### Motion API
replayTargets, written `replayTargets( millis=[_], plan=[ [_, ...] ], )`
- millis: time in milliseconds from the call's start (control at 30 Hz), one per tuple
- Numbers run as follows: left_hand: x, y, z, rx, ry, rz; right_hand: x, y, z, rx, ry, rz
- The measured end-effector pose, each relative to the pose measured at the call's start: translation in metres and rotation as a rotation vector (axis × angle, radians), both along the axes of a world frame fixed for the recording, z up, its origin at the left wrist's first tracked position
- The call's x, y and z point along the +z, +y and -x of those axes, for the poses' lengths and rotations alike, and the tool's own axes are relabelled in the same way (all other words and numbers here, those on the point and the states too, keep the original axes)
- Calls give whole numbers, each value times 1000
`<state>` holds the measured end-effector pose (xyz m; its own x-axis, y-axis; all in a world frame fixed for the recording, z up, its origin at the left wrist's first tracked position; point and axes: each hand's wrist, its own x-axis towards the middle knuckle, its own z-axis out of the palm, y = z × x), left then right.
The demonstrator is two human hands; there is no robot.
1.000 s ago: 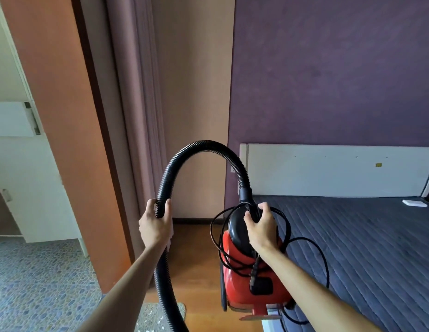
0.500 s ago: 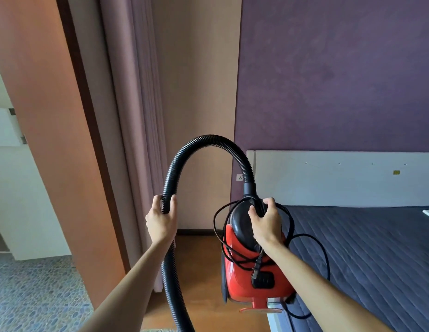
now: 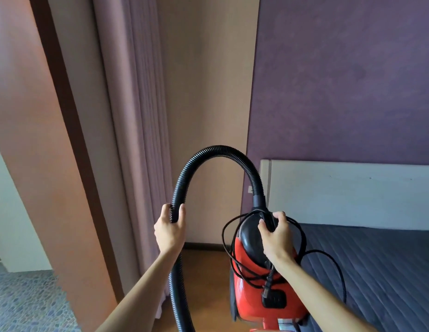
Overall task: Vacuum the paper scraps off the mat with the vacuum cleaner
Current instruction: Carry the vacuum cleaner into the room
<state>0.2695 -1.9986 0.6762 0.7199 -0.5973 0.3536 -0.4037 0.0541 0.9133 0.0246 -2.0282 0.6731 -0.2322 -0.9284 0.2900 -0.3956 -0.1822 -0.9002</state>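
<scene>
I carry a red and black vacuum cleaner (image 3: 253,291) in the air at the lower middle. My right hand (image 3: 275,236) grips its black top handle. A black power cord (image 3: 323,255) loops loosely around the body and hangs to the right. The ribbed black hose (image 3: 218,152) arches up from the vacuum's top and comes down on the left, where my left hand (image 3: 170,230) is closed around it. The hose runs on below my left hand out of the frame. No mat with paper scraps is in view.
A bed with a dark quilted cover (image 3: 381,267) and a white headboard (image 3: 347,192) stands to the right, against a purple wall. Pink curtains (image 3: 134,116) and an orange door frame (image 3: 40,140) are on the left. Wooden floor (image 3: 208,283) lies below; pebble-patterned flooring (image 3: 24,305) is at lower left.
The view has swung right and closer to the corner; the white cabinet on the left has nearly left the frame. Both hands keep the same grips on the hose and the handle.
</scene>
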Motion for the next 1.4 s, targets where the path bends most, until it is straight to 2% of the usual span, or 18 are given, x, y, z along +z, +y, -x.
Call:
replayTargets(
  millis=[333, 967, 1400],
  plan=[
    [0, -132, -5, 43, 15, -23, 0, -130, -14, 31, 34, 27],
    [-15, -284, -44, 136, 36, -13, -5, -296, -47, 98, 91, 41],
    [-6, -414, -56, 101, 40, 8, -4, -417, -61, 138, 96, 82]
  ],
)
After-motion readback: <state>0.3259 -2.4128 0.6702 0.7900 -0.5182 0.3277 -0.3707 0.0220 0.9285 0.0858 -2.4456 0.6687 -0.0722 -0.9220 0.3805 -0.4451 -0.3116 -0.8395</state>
